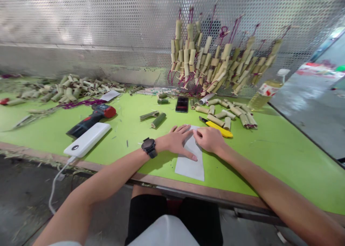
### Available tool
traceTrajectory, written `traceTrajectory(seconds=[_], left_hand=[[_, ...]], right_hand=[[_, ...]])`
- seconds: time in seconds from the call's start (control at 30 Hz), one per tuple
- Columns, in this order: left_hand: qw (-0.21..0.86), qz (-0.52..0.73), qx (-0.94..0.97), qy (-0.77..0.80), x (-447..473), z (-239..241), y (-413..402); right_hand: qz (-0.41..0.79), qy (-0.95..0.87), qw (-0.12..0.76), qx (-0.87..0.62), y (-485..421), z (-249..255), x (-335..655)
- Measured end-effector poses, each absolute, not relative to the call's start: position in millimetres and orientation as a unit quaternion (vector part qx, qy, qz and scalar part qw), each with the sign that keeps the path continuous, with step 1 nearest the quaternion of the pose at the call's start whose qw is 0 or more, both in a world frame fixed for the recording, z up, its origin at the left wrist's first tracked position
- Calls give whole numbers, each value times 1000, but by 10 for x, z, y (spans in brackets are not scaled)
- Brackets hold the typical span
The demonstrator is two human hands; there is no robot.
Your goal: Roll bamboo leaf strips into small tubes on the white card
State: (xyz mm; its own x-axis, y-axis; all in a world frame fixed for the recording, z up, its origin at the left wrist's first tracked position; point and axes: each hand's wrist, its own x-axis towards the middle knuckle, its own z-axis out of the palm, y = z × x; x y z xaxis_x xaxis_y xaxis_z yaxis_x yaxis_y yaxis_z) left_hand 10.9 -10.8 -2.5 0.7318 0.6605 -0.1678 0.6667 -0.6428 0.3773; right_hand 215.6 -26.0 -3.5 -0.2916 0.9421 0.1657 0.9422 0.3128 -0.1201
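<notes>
A narrow white sheet of paper [192,169] lies on the green tabletop [129,163] in front of me. My left hand [178,140], with a black watch [149,147] at the wrist, rests flat on the sheet with its fingers spread. My right hand [208,139] is closed at the sheet's upper right edge, fingers curled in. Whether it pinches the paper or something small is hidden. Just beyond my right hand lies a yellow utility knife [219,128]. Past the knife are several short cut bamboo pieces [215,120].
To the left lie a cordless drill [93,120] and a white power bank [87,140] with a cable. Bamboo pieces [67,89] are heaped behind them. Strung bamboo figures [205,62] lean on the perforated metal panel [107,23]. A bottle of yellow liquid [265,92] stands at the right.
</notes>
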Motion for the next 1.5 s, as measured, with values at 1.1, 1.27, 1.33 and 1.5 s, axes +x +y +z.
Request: traceTrajectory(seconds=[1.1,1.27,1.33,1.5], left_hand=[[223,-6,903,367,103,-26,-96],[223,-2,906,361,107,-8,-103],[222,-2,904,365,108,-11,-101],[226,-2,901,370,108,-21,-102]], right_hand=[[-53,-797,131,-588,-273,-75,2109],[-27,-823,129,-553,-345,-70,2080],[-31,-814,121,-567,-313,-54,2105],[-46,-800,117,-587,-314,-38,2114]])
